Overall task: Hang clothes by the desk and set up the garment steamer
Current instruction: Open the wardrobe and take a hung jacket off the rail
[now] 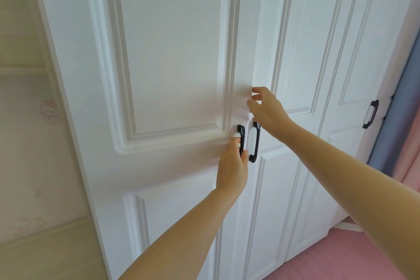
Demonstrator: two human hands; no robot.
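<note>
Clothes and steamer are nowhere in view (task barely begun): left hand (231,163) curls round a wardrobe handle (241,141), right hand (267,110) hovers spread-fingered.

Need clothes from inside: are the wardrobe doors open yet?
Shut: both wardrobe doors meet flush. The left hand grips the left handle.

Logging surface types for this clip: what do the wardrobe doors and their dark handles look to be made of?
Wardrobe doors: probably painted or foil-wrapped wood board, matte white, with moulded raised panels and faint grain. Dark handles: likely metal with a black satin coating, showing a slight sheen; the left hand holds one.
</note>
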